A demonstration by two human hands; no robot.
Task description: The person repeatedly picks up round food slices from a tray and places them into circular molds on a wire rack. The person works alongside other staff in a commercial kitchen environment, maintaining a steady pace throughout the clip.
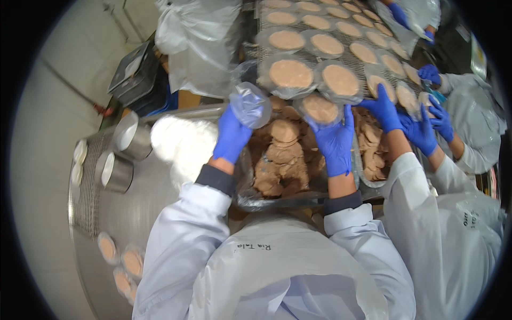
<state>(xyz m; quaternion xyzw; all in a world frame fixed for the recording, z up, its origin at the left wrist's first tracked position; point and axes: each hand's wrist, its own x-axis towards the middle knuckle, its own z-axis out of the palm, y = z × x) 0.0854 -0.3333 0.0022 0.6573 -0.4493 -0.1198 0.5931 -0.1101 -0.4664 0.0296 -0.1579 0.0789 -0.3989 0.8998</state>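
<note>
My left hand (233, 134), in a blue glove, holds a round clear plastic film (252, 102) with no patty on it. My right hand (334, 145), gloved too, is turned palm up under a round pinkish patty (320, 108) lying on clear film. That patty is just off the near end of a wire mesh conveyor (306, 57), where rows of similar patties on film lie. Below and between my hands stands a plastic-lined bin (282, 201) heaped with loose patties (281, 154), some broken or squashed together.
A steel table (154, 208) at left bears metal cylinders (117, 172), a pile of white film (184, 144) and several patties (133, 261). At right, a co-worker's gloved hands (418, 130) reach to the conveyor, beside a second bin of patties (372, 144). More workers stand beyond.
</note>
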